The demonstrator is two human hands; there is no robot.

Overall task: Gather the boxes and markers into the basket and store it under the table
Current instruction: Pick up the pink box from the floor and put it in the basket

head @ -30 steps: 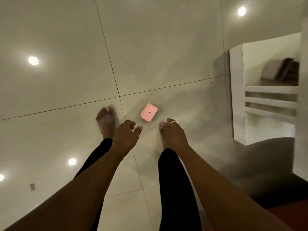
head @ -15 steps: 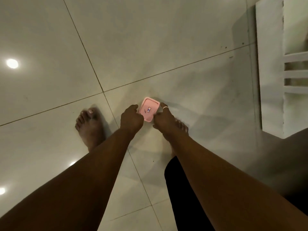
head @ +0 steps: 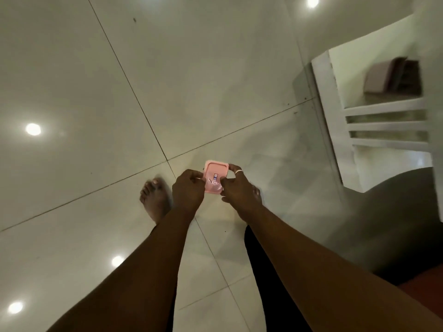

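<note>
A small pink box (head: 215, 174) with rounded corners and a little label on its lid is held above the floor between both my hands. My left hand (head: 188, 189) pinches its left edge. My right hand (head: 239, 188), with a ring on one finger, grips its right side and lower corner. The box's lower part is partly hidden by my fingers. No basket or marker is in view.
Glossy pale floor tiles (head: 215, 68) spread ahead, reflecting ceiling lights. A white slatted piece of furniture (head: 335, 111) stands at the right, with a brownish object (head: 388, 77) behind it. My bare feet (head: 154, 200) are below my hands.
A second ago the pink box lay on the floor with my hands reaching down to it. Both hands closed on it and it is now lifted off the tiles.
</note>
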